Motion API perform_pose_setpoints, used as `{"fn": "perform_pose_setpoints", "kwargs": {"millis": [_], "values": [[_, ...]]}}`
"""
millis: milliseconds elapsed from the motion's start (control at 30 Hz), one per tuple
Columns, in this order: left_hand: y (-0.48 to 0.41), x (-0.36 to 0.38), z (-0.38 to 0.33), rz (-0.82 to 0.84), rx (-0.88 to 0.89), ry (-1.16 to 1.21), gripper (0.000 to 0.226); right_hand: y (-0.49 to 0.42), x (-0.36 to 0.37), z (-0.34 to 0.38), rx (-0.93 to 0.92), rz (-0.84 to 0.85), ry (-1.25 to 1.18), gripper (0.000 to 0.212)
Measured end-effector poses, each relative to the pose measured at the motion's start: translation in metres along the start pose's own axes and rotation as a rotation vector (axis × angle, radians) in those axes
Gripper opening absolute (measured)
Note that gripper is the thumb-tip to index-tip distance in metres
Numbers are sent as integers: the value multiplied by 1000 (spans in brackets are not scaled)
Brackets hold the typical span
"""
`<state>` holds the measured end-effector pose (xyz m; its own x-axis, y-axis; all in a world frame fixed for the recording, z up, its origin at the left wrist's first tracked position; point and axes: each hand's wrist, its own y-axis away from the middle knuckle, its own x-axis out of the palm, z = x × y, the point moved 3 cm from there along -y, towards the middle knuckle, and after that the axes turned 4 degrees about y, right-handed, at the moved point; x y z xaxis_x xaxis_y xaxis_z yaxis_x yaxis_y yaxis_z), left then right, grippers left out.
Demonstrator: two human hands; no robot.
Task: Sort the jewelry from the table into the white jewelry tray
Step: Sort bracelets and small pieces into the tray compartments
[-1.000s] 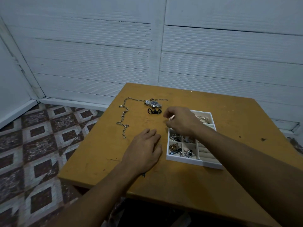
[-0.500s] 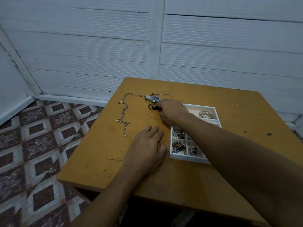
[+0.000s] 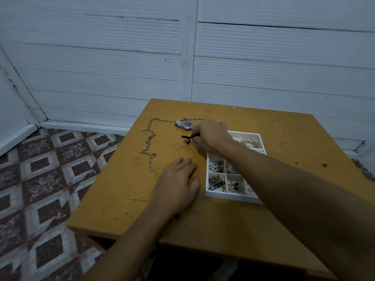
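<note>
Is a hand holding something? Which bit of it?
The right hand pinches the small black piece by one end; the left hand holds nothing.

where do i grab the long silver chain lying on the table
Pinch the silver chain at its near free end, from above, with the left hand, which rests flat nearby. The chain lies flat in a thin line, so only a top-down fingertip pinch fits. Its far stretch runs by the watch, so lifting there would probably drag it.
</note>
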<state>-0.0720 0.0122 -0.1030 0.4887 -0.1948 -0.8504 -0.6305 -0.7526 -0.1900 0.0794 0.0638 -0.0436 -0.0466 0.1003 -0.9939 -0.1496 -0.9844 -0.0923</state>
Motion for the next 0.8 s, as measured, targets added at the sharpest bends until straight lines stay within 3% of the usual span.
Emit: {"fn": "perform_pose_setpoints", "kwargs": {"millis": [133,333,800], "values": [[-9,-8,-6,-66,-81,191,41,14,-23,-17,40,-50,-136,19],[-29,-4,-29,-40,-58,361,29,45,-42,-45,43,-46,-231,17],[-38,17,-22,-134,27,309,29,60,-24,-48,33,49,-123,17]]}}
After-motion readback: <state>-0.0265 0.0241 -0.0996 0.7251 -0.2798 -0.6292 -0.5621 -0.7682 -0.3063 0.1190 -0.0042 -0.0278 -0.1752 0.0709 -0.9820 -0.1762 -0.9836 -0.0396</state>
